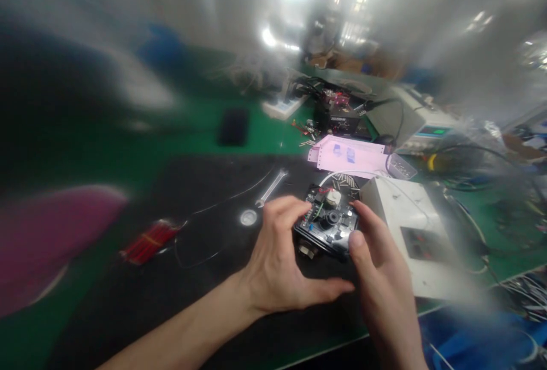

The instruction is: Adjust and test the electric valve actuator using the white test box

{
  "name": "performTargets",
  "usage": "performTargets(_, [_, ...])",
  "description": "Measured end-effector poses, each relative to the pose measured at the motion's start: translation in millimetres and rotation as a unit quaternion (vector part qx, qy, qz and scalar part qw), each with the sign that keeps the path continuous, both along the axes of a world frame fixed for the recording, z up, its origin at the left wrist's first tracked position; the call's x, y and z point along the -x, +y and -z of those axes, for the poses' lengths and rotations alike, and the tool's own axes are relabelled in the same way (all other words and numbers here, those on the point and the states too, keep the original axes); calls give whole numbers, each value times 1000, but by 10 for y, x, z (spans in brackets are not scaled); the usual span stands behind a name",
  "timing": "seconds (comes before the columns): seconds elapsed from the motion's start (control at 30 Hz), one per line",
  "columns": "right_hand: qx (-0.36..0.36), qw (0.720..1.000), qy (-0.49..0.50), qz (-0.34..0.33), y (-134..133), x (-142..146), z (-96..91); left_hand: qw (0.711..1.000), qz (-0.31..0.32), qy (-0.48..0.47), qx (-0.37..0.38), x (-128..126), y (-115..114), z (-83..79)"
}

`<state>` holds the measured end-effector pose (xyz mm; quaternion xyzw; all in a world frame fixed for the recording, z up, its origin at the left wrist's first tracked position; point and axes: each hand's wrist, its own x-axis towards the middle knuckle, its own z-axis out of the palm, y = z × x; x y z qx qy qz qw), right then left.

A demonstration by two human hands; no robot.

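Note:
Both hands are around a square black housing with an open circuit board point(331, 219), over the black mat. The board carries a round black part in its middle, a white round part and small coloured wires. A metal nut-like fitting point(306, 250) sticks out of the housing's near left side. My left hand point(282, 261) has its curled fingers at the housing's left edge, while its thumb stretches out below, apart from it. My right hand point(378, 259) grips the right edge between thumb and fingers. The housing's underside is hidden.
A wrench point(271, 187) and a clear round disc point(248, 218) lie left of the hands. Further left is a bundle of red wires point(149, 242). A white box point(404, 227) stands close on the right, with pink sheets point(352, 156) and a bench instrument point(419, 122) behind.

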<state>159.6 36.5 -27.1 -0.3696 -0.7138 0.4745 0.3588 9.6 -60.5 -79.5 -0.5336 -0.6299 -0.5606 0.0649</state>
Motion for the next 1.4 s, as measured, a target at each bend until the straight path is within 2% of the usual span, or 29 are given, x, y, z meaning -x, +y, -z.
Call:
performTargets(0.07, [-9,999,-14,29,-33,-53,8,1000,-18,25,3,-9,6,31])
performTargets(0.13, [11,998,-13,62,-121,-152,66,999,-7,31,-11,15,7,38])
performTargets(0.23, [108,990,22,87,-292,-311,219,999,15,9,-46,70,-3,26])
performTargets(0.37, [219,972,80,35,-387,-345,366,988,-3,-132,-76,120,11,19])
performTargets(0.43, [268,958,103,22,-349,-283,362,977,-30,-206,-37,141,30,7])
performTargets(0.5, [327,936,128,-19,-286,-223,320,965,-47,-257,25,164,39,-23])
performTargets(0.57, [377,912,148,-72,-237,-191,266,957,-30,-283,57,186,29,-64])
performTargets(0.63, [405,894,163,-97,-229,-182,224,952,25,-300,54,205,6,-103])
performTargets(0.7, [416,886,180,-97,-280,-166,207,943,89,-315,56,222,-13,-130])
performTargets(0.77, [419,882,204,-76,-390,-111,220,922,151,-350,66,241,-17,-144])
performTargets(0.83, [416,879,230,-30,-541,0,261,891,199,-399,79,263,-4,-150])
performTargets(0.93, [398,874,276,48,-762,244,358,858,231,-447,105,292,25,-164])
performTargets(1.03, [362,867,332,83,-901,478,449,866,212,-440,106,292,34,-191])
performTargets(1.13, [353,862,355,75,-951,600,477,884,176,-429,68,256,15,-215])
performTargets(1.23, [366,860,351,56,-956,612,431,891,171,-416,59,218,-11,-233])
performTargets(1.4, [390,845,361,65,-949,496,286,900,202,-374,96,226,-16,-246])
